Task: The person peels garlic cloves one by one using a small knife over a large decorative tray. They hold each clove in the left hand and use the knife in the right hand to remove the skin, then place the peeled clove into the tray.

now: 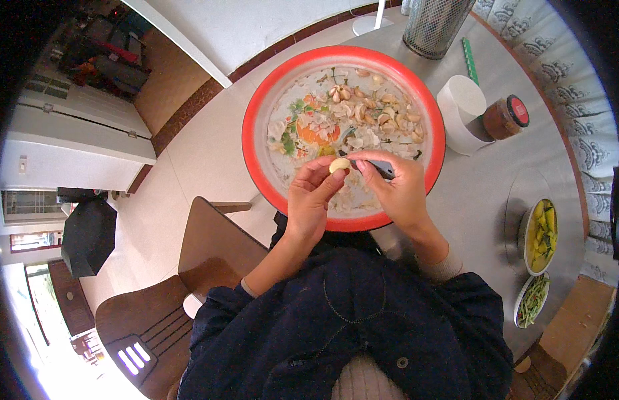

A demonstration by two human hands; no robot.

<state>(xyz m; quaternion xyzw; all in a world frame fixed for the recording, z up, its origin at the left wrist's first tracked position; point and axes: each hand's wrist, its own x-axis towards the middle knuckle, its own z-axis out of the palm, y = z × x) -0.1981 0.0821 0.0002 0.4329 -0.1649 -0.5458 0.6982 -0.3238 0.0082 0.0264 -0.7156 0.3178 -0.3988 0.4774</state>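
Observation:
Between the thumb and fingers of my left hand (312, 195) is a pale garlic clove (339, 165). My right hand (402, 192) grips a small knife (382, 168) with a dark grey body, its tip end close beside the clove. Both hands are over a round tray (260, 165) with a red rim and a printed floral pattern. Inside it lie loose garlic cloves (387, 117), a partly broken garlic bulb (340, 93) and many papery garlic skins (314, 122). My hands hide part of the tray's near side.
On the metal table (482, 200) to the right stand a paper roll (462, 102), a jar with a dark lid (504, 119), a mesh holder (434, 27), a bowl of yellow-green food (542, 235) and a plate of green beans (532, 302). A wooden chair (214, 240) is at my left.

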